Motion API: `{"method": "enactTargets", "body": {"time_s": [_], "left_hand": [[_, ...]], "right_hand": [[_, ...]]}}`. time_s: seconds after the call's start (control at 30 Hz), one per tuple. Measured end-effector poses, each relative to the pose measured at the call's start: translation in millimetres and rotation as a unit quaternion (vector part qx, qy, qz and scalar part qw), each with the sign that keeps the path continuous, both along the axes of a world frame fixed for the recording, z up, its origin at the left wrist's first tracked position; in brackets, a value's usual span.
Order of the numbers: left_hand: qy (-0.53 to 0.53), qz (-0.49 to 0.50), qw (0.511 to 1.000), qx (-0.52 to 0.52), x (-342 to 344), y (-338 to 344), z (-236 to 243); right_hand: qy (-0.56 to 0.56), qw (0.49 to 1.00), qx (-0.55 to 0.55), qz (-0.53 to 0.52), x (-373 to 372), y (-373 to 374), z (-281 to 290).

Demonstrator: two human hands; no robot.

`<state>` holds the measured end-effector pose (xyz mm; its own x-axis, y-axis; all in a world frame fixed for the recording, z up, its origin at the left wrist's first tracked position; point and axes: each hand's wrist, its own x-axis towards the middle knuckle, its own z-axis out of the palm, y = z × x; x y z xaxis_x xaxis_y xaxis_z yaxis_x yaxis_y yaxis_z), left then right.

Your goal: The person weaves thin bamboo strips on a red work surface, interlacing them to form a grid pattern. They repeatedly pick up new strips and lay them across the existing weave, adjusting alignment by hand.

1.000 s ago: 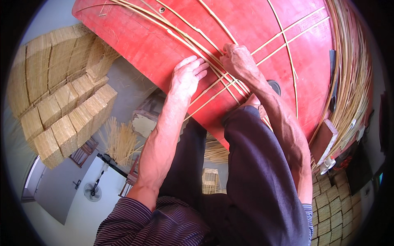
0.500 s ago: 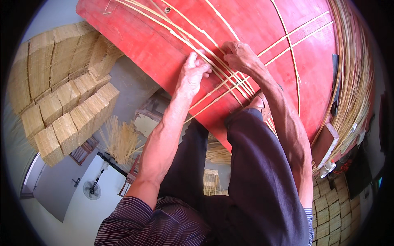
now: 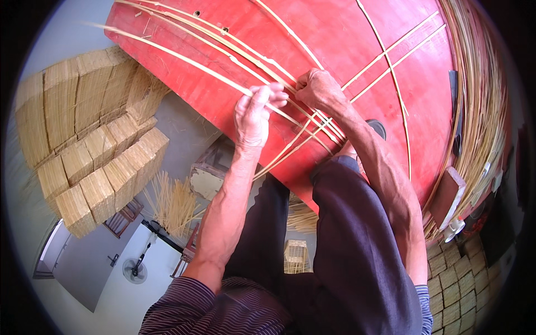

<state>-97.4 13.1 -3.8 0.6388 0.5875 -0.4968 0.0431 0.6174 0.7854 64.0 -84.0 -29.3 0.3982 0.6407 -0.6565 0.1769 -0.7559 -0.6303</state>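
Long pale bamboo strips (image 3: 220,42) lie over a red board (image 3: 201,47), several running from the far left down to a crossing near my foot. My left hand (image 3: 254,117) pinches one bamboo strip (image 3: 184,57) between thumb and fingers, apart from the others, its far end beyond the board's edge. To its right, my right hand (image 3: 321,90) is closed, fingertips pressed down at the strips beside the crossing. What lies under those fingertips is partly hidden. Two crosswise strips (image 3: 382,53) pass beneath the lengthwise ones or interlace with them; I cannot tell which everywhere.
A thick sheaf of long strips (image 3: 483,100) curves along the board's right side, with a reddish-brown block (image 3: 446,198) at its near end. Stacked woven-looking bundles (image 3: 84,95) stand at the left. My bare foot (image 3: 350,153) rests on the board, and loose strips (image 3: 170,204) lie below it.
My left hand has drawn one strip leftward, away from the others. My right hand has shifted slightly left and down along the strips. The whole view has also moved a little.
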Motion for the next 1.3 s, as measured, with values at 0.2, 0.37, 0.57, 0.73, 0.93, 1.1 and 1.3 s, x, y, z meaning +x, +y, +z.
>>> {"method": "enactTargets", "body": {"time_s": [0.2, 0.37, 0.57, 0.73, 0.93, 1.1, 1.3], "left_hand": [[0.108, -0.044, 0.987, -0.112, 10, 25, 1], [0.076, -0.037, 0.98, -0.178, 16, 31, -6], [0.028, -0.078, 0.981, -0.178, 3, 38, -17], [0.002, -0.152, 0.988, 0.027, 5, 35, -9], [-0.133, -0.182, 0.971, -0.08, 26, 52, -1], [-0.156, -0.183, 0.962, -0.133, 25, 68, -8], [-0.156, -0.168, 0.962, -0.146, 24, 67, -11]], "right_hand": [[0.05, 0.999, -0.016, 0.01, 3, 1, 5], [0.085, 0.996, 0.019, 0.001, 10, -3, 8], [0.081, 0.996, 0.034, -0.002, 14, -7, 0], [0.037, 0.996, 0.076, -0.008, 6, -9, 0], [-0.075, 0.98, 0.18, 0.029, -3, -20, 3], [-0.353, 0.912, 0.177, -0.113, 32, -89, 12], [-0.461, 0.875, -0.135, -0.059, 65, -191, -4]]}}
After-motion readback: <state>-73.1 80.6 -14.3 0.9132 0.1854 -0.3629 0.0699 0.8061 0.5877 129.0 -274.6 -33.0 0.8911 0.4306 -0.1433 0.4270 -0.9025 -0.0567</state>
